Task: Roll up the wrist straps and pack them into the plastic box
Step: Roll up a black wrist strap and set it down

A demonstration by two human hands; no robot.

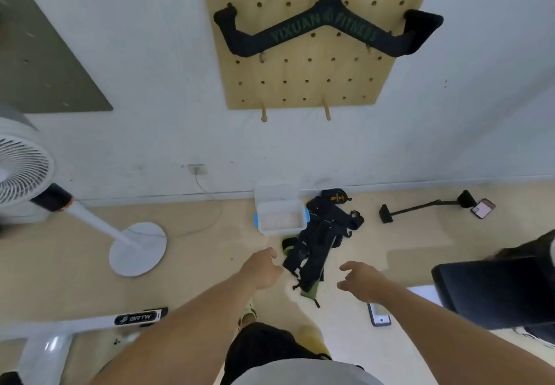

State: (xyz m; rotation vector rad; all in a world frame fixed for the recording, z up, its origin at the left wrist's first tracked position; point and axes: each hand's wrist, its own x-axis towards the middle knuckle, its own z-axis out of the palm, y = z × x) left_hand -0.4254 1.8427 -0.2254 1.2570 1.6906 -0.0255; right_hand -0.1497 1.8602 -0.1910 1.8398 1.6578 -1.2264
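Observation:
A heap of dark wrist straps (pixel 318 240) with green and orange trim lies unrolled on the beige floor. Just left of it sits a clear plastic box (pixel 280 228) with blue clips, its lid leaning open against the wall. My left hand (pixel 264 269) hovers near the heap's lower left edge with loosely curled fingers, holding nothing. On the other side of the heap my right hand (pixel 362 279) is stretched out, fingers relaxed and empty. Neither hand touches the straps.
A white standing fan (pixel 136 249) rises at the left. A black cable-handle bar (pixel 426 206) and a phone (pixel 482 208) lie at the far right, another phone (pixel 379 314) below my right forearm. A black padded bench (pixel 495 291) is at right, a white machine frame (pixel 90 323) at lower left.

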